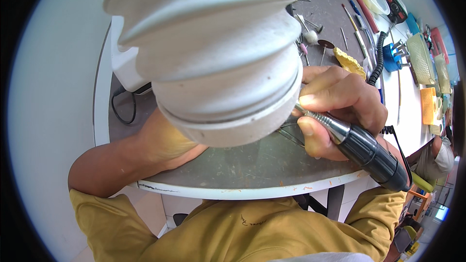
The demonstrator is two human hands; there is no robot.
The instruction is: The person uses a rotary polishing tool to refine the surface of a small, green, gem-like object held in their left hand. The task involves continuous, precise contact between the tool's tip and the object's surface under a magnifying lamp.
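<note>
My right hand (340, 104) grips a rotary handpiece (359, 148) with a silver nose and black body, pen-style, its tip pointing left under a big white ribbed suction hose (208, 53). That hose fills the middle of the view and hides the tool tip and whatever it touches. My left hand is hidden beneath the hose; only my left forearm (141, 153) shows, resting on the grey work mat (252, 160). What the left hand holds cannot be seen.
Behind the hand lie several burs and mandrels (315, 39), a yellow piece (350, 62), long hand tools (361, 29), a blue bur stand (392, 57) and a coiled black cable (377, 60). Yellow trays (422, 58) sit far right. Another person (437, 157) sits at right.
</note>
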